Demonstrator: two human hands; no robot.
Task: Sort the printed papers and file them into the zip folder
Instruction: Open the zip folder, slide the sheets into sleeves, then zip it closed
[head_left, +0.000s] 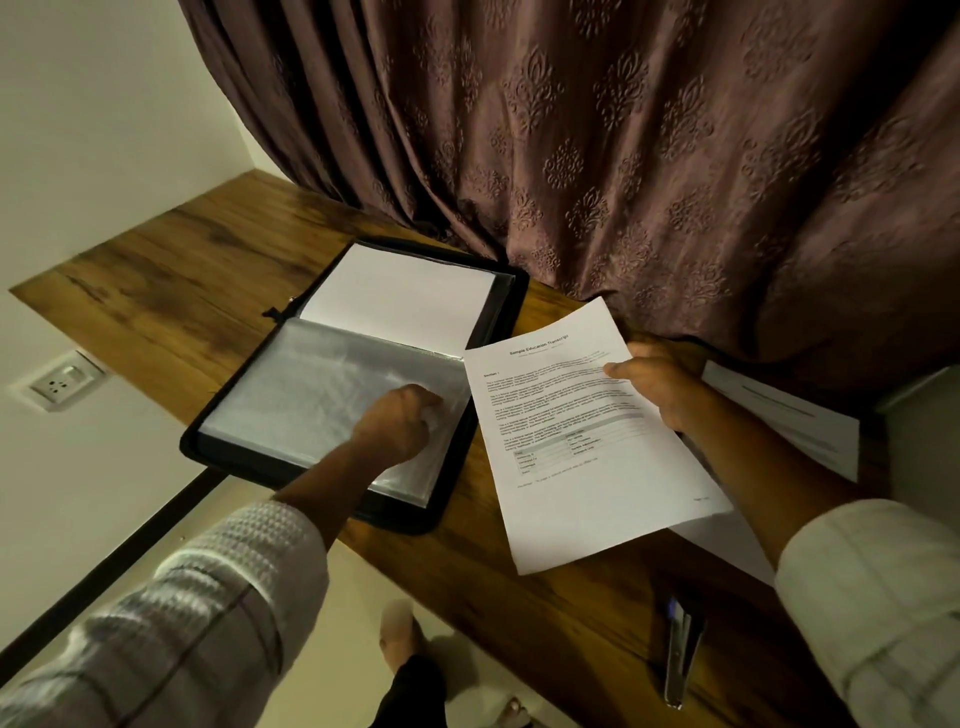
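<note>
Transcript sheet (587, 441) pinched in right hand (660, 384), just right of zip folder (291, 457), long axis toward curtain; left hand (400, 423), nearer, pinching sleeve edge.

sleeves: pale, textured weave, thin dark check lines, pushed up the forearms
left hand (400, 423): bare
right hand (657, 382): bare
legs: dark trousers
feet: bare

Zip folder (291, 395) left on desk (171, 270) — printed paper (587, 441) right, stapler (681, 649) nearer
</note>
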